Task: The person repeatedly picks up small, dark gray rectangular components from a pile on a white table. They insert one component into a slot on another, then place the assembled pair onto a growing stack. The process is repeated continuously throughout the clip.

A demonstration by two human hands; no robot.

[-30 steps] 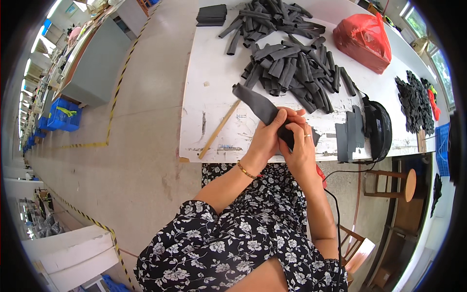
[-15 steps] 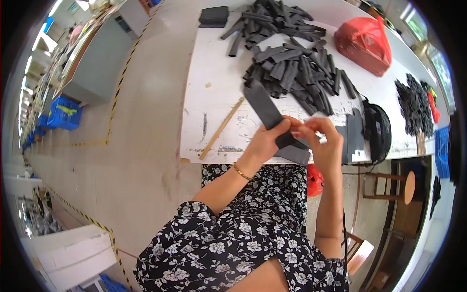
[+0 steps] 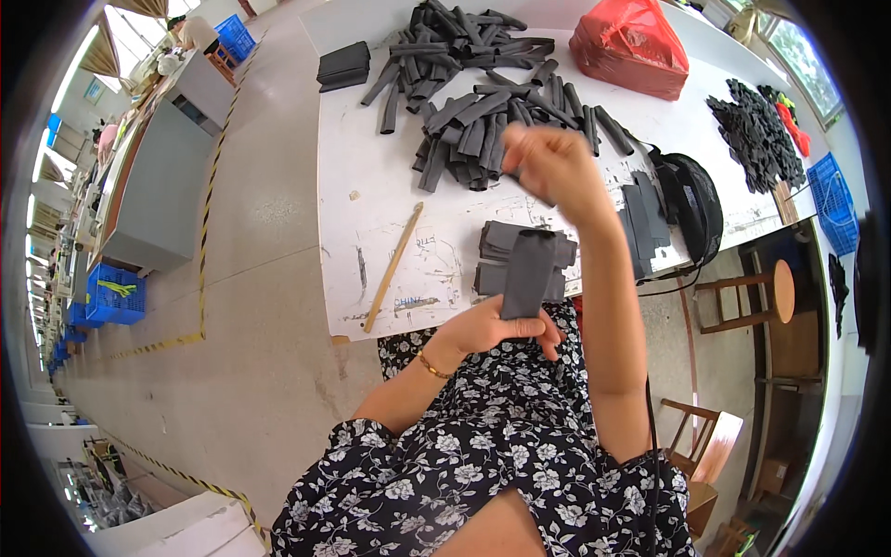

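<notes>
Left hand (image 3: 497, 327) gripping black strip (image 3: 529, 274), right hand (image 3: 561, 172) blurred, grip unclear, blue lettering (image 3: 408, 303) on table (image 3: 371, 200)

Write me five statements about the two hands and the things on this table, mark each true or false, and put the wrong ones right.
1. The left hand grips a dark grey piece. True.
2. The right hand grips that same piece. False: it is apart from it, in front of part of the pile of dark tubes in this view.
3. The wooden stick lies to the left of the held piece. True.
4. The large plastic bag at the back of the table is green. False: it is red.
5. The black bag lies on the table's right side. True.
</notes>
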